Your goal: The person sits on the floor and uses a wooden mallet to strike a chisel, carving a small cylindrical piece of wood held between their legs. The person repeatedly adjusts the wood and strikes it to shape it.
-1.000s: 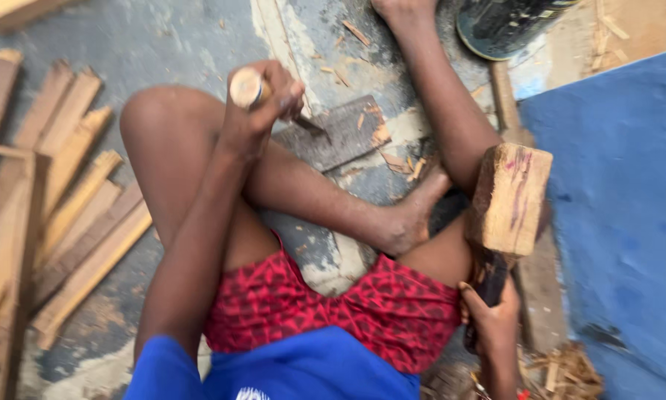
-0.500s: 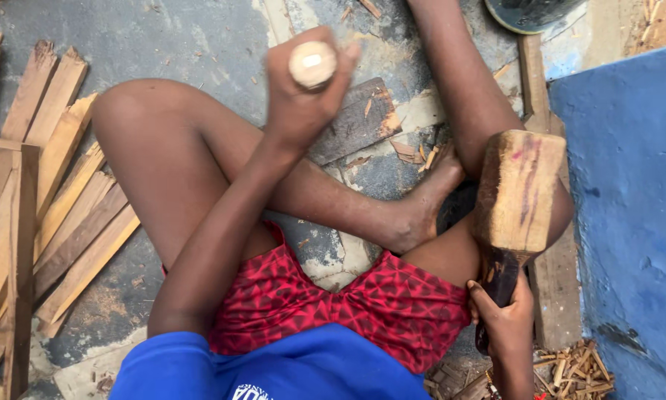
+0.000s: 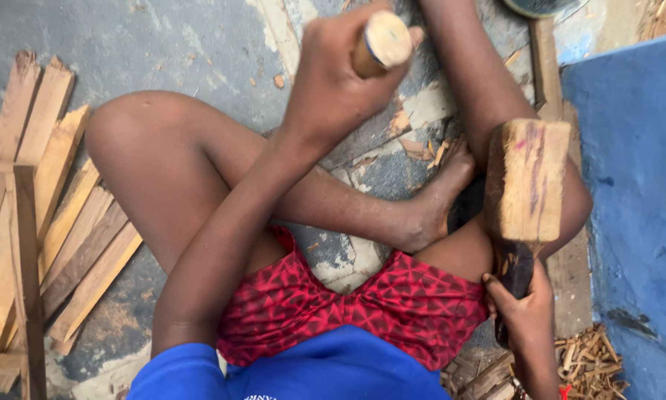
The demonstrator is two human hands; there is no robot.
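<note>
chisel handle (image 3: 381, 43): round pale wood, up top over the cracked floor
left hand (image 3: 333, 81): fist wrapped tight round it
mallet (image 3: 525, 181): chunky wooden block by the right knee
right hand (image 3: 522, 304): clamped on its dark handle (low down)
slats (image 3: 59, 200): stacked on the left
wood chips (image 3: 588, 363): bottom right

Left hand (image 3: 333, 81) hides the chisel's (image 3: 381, 43) blade

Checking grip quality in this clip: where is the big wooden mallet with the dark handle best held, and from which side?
By the dark handle, coming from below, at the end away from the block-shaped wooden mallet head. The heavy head points away from the person; the right hand grips there already.
</note>
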